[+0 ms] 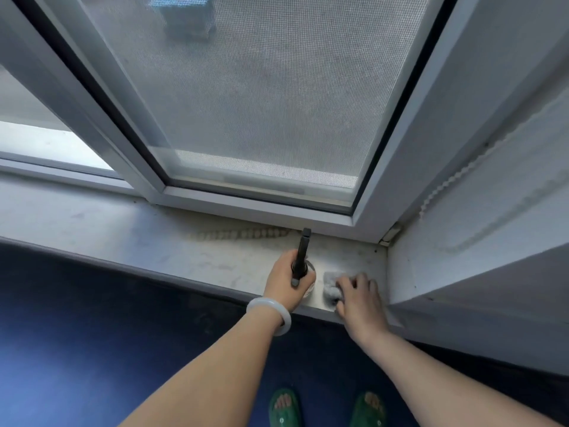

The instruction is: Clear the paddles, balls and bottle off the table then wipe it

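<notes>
I stand at a white window sill [154, 241], not at a table. My left hand [284, 283], with a pale bangle on the wrist, is wrapped around a spray bottle [300, 257] that stands on the sill; its black trigger head points toward the window. Just to its right my right hand [358, 298] lies on a crumpled grey cloth [330, 286] near the sill's front edge, with the fingers curled onto it. No paddles or balls are in view.
A mesh window screen [261, 103] in a white frame rises behind the sill. A beaded cord [243, 234] lies along the frame's base. A white wall [477, 241] closes the right side. Below are dark blue floor [92, 349] and my feet in green slippers [284, 408].
</notes>
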Demonstrator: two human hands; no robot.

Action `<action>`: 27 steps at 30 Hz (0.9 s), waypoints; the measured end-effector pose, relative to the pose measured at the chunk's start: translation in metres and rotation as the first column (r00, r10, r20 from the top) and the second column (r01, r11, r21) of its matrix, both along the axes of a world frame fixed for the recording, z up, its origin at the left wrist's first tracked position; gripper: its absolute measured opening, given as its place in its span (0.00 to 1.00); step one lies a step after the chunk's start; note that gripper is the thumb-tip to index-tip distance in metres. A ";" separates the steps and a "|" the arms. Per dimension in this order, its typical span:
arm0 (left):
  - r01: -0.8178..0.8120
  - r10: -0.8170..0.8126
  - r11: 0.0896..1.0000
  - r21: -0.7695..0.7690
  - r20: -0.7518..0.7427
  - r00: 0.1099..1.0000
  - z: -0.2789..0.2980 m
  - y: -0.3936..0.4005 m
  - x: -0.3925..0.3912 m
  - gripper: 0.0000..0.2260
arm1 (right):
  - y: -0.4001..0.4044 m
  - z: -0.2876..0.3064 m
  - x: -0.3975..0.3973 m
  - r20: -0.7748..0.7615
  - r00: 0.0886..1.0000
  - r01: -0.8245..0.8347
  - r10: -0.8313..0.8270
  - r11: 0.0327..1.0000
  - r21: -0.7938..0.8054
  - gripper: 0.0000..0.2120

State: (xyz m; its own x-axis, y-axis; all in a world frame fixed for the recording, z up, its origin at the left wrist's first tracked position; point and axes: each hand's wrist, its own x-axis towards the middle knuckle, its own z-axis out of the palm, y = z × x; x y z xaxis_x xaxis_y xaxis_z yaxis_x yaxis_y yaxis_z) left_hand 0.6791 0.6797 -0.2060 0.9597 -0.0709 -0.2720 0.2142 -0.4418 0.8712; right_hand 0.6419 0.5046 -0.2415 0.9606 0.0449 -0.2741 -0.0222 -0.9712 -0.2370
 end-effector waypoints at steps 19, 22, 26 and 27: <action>-0.377 0.350 0.910 -0.171 -0.171 0.921 0.060 0.040 -0.114 0.10 | 0.020 0.070 -0.041 -0.114 0.991 -0.050 0.076 0.976 0.211 0.14; -0.488 0.453 0.858 -0.159 -0.214 0.866 0.067 0.040 -0.144 0.10 | 0.028 0.076 -0.044 -0.116 0.976 -0.158 0.184 0.965 0.207 0.14; -0.607 0.594 0.794 -0.025 -0.176 0.785 0.071 0.026 -0.194 0.08 | 0.034 0.084 -0.051 -0.094 0.934 -0.312 0.344 0.916 0.253 0.15; -0.649 0.637 0.761 -0.015 -0.172 0.751 0.072 0.020 -0.208 0.07 | 0.034 0.085 -0.054 -0.089 0.915 -0.359 0.393 0.896 0.263 0.16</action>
State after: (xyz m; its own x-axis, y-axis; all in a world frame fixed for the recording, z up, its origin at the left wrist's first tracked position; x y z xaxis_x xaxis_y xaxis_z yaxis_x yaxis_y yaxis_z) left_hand 0.4710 0.7001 -0.1344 0.7338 0.5242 -0.4321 0.5534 -0.0922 0.8278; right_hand 0.5881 0.5389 -0.1563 0.8129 0.4749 -0.3370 0.2848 -0.8290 -0.4813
